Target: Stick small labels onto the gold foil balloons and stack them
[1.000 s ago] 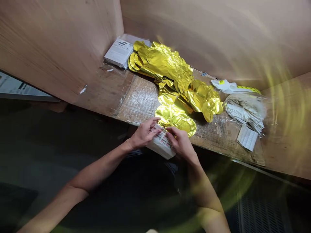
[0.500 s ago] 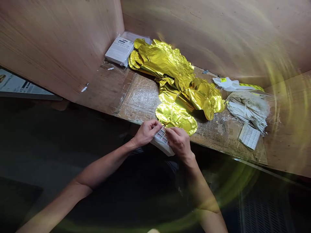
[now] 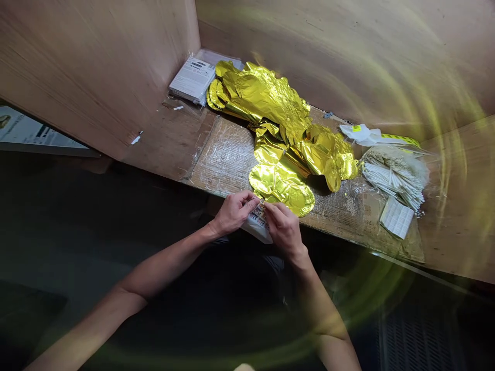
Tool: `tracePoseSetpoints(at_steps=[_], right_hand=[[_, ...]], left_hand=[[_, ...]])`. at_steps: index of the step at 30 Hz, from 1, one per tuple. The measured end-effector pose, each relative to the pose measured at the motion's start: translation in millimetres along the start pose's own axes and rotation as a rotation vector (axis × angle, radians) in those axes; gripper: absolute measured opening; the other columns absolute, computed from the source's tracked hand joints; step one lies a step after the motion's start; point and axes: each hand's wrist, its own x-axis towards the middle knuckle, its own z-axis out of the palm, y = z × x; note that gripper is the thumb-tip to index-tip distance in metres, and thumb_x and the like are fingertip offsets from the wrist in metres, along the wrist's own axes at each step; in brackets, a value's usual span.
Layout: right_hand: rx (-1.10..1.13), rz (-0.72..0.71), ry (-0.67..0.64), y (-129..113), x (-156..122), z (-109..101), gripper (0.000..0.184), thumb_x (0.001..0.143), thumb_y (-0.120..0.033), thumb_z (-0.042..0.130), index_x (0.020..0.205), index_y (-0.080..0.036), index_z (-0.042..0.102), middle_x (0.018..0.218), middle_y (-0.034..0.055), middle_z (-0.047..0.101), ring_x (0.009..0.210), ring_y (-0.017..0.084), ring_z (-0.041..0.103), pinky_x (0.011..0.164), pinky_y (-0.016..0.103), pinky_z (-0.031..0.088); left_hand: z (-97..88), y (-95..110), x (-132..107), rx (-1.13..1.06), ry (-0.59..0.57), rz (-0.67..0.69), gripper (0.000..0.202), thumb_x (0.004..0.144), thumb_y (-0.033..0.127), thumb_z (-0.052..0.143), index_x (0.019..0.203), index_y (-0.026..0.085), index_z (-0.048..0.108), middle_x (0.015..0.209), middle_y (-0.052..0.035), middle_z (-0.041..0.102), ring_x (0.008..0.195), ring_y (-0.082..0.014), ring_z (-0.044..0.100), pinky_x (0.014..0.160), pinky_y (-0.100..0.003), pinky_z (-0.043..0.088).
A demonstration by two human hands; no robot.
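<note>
Both my hands meet at the front edge of a wooden bench (image 3: 228,154). My left hand (image 3: 231,213) and my right hand (image 3: 283,229) are closed on a white sheet of small red-printed stickers (image 3: 258,225), pinching its top edge between fingertips. Most of the sheet is hidden under my fingers. Just beyond my hands lies a round gold foil balloon (image 3: 281,188), the nearest of a heap of flat gold foil balloons (image 3: 270,108) that runs back toward the corner.
A stack of white printed packets (image 3: 192,80) sits in the back left corner. On the right are a bundle of white straws in clear plastic (image 3: 394,178), a small white sheet (image 3: 395,217) and a white bag with a yellow label (image 3: 377,137). Plywood walls (image 3: 96,67) close the left and back.
My hands have drawn closer together over the sticker sheet and folded it smaller, so less of it shows. The view has shifted slightly.
</note>
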Motion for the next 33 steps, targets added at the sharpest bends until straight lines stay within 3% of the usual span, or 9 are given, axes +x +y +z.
tracePoseSetpoints(at_steps=[3,7,12,21,23,26,28,33], right_hand=[[-0.063,-0.071,0.090,1.8,-7.1,5.1,0.031,0.106,-0.020,0.055,0.132,-0.026,0.072,0.110,0.0122,0.075,0.098,0.024,0.073,0.088,0.038,0.060],[-0.083,-0.098,0.083,2.3,-11.3,6.1,0.030,0.102,-0.021,0.060,0.128,-0.028,0.073,0.113,0.0121,0.075,0.099,0.026,0.072,0.089,0.042,0.060],[0.092,0.023,0.136,-4.9,-6.4,5.8,0.031,0.104,-0.022,0.057,0.132,-0.026,0.069,0.114,0.0123,0.074,0.104,0.025,0.072,0.094,0.043,0.061],[0.179,0.059,0.147,-8.9,-6.1,5.1,0.018,0.102,-0.026,0.061,0.115,-0.026,0.074,0.107,0.0101,0.074,0.098,0.023,0.072,0.089,0.041,0.062],[0.245,0.152,0.094,-9.7,-5.5,2.8,0.017,0.103,-0.030,0.062,0.115,-0.024,0.073,0.102,0.0083,0.074,0.091,0.022,0.072,0.084,0.038,0.062],[0.352,0.291,0.002,-9.3,-5.6,-0.6,0.016,0.101,-0.038,0.064,0.100,-0.023,0.069,0.087,0.0036,0.071,0.074,0.017,0.067,0.071,0.032,0.059],[0.378,0.340,0.016,-8.8,-6.6,-1.7,0.019,0.100,-0.041,0.066,0.094,-0.023,0.064,0.082,0.0018,0.068,0.069,0.016,0.063,0.065,0.030,0.056],[0.337,0.278,0.037,-9.9,-9.9,-0.6,0.017,0.102,-0.038,0.061,0.108,-0.023,0.067,0.088,0.0036,0.071,0.071,0.017,0.064,0.068,0.032,0.056]], left_hand=[[0.5,-0.1,-0.4,-0.033,0.011,-0.025,0.033,0.100,0.046,0.063,0.092,0.016,0.073,0.081,-0.0019,0.070,0.074,-0.0154,0.061,0.066,-0.025,0.047],[2.8,-1.3,-0.8,-0.076,0.015,-0.042,0.036,0.100,0.047,0.063,0.087,0.015,0.071,0.077,-0.0010,0.066,0.068,-0.0138,0.057,0.061,-0.024,0.044],[4.1,0.0,-2.8,-0.054,-0.003,0.016,0.033,0.101,0.046,0.062,0.089,0.016,0.071,0.079,-0.0007,0.067,0.074,-0.0146,0.059,0.068,-0.025,0.045],[3.4,2.4,-4.7,-0.054,-0.014,0.034,0.032,0.102,0.044,0.061,0.091,0.016,0.072,0.083,-0.0019,0.072,0.078,-0.0161,0.064,0.073,-0.026,0.048],[2.9,1.3,-5.3,-0.051,-0.031,0.057,0.029,0.102,0.043,0.062,0.096,0.017,0.074,0.089,-0.0034,0.075,0.083,-0.0179,0.068,0.077,-0.028,0.050],[2.4,1.0,-6.6,-0.044,-0.056,0.086,0.027,0.102,0.042,0.062,0.102,0.018,0.075,0.095,-0.0045,0.078,0.089,-0.0198,0.071,0.081,-0.029,0.053],[2.3,2.1,-7.4,-0.039,-0.052,0.090,0.027,0.102,0.042,0.062,0.101,0.018,0.075,0.095,-0.0046,0.078,0.089,-0.0199,0.071,0.081,-0.029,0.053],[3.2,4.9,-8.7,-0.021,-0.044,0.082,0.029,0.102,0.044,0.061,0.103,0.018,0.074,0.096,-0.0046,0.078,0.089,-0.0200,0.071,0.080,-0.029,0.053]])
